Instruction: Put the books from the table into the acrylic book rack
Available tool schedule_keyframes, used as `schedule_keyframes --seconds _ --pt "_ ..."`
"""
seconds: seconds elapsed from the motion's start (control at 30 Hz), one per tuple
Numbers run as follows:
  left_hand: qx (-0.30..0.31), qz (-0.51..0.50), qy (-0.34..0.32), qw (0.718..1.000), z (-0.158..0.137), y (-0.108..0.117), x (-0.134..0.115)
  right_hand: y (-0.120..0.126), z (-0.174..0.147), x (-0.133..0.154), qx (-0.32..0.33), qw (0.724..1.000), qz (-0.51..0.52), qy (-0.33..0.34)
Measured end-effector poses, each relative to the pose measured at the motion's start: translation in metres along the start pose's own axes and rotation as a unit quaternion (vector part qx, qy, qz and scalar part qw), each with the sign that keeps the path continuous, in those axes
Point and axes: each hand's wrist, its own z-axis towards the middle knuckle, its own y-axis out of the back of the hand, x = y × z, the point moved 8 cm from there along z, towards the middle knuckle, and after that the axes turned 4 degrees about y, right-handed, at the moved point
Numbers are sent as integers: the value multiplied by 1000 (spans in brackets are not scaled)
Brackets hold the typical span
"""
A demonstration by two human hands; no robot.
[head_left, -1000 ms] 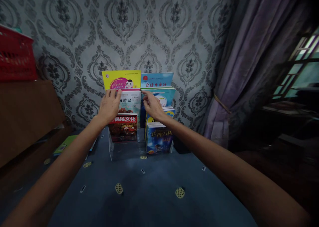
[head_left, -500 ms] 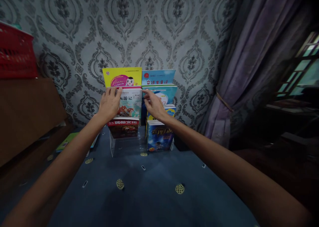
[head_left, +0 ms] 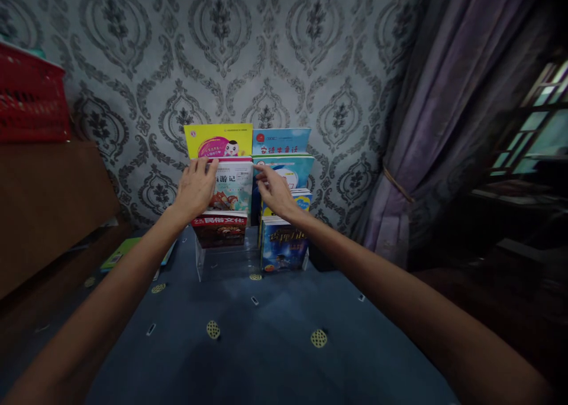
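A white picture-covered book (head_left: 237, 186) stands upright in the middle left row of a clear stepped stand (head_left: 199, 264). My left hand (head_left: 197, 185) grips its left side, fingertips over the top edge. At its right edge, the bent fingers of my right hand (head_left: 277, 193) touch the upper corner. Below it stands a dark red book (head_left: 222, 232); behind it rises a yellow book (head_left: 219, 132). In the right column are a light blue book (head_left: 284, 137), a teal book (head_left: 303, 168) and a dark blue book (head_left: 284, 248). My right hand partly covers the books behind it.
A blue patterned cloth (head_left: 248, 346) covers the table. Left of the stand lies a green book (head_left: 119, 254), near a cardboard box (head_left: 48, 203) with a red basket (head_left: 31, 97) on top. Behind is a patterned wall; a purple curtain (head_left: 412, 127) hangs at right.
The view has shifted slightly, so the books sit a little lower in the picture. Both hands stay at the white book's sides, with hardly any movement.
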Motion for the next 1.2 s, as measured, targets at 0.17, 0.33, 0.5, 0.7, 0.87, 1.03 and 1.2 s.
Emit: schedule_keyframes --seconds 0.17,0.33,0.5,0.7,0.87,1.03,1.2 --pt "-1 -3 -6 1000 -1 0 0 -2 -3 1 0 1000 5 -3" --pt "-7 -16 -11 1000 -2 1 1 -5 -4 0 0 1000 11 -5" --pt "-14 -39 -4 999 -3 5 4 -6 -5 1 10 1000 13 -9" --pt "-64 -91 24 994 -8 15 25 -4 -8 2 6 1000 15 5" --pt "-83 -174 95 977 -10 6 57 -8 -9 -1 15 1000 13 7" --pt "-70 -250 170 951 -14 -22 79 -20 -6 -1 39 999 -1 -7" --pt "-52 -282 225 931 -19 -47 90 -32 -3 -1 61 998 -5 -17"
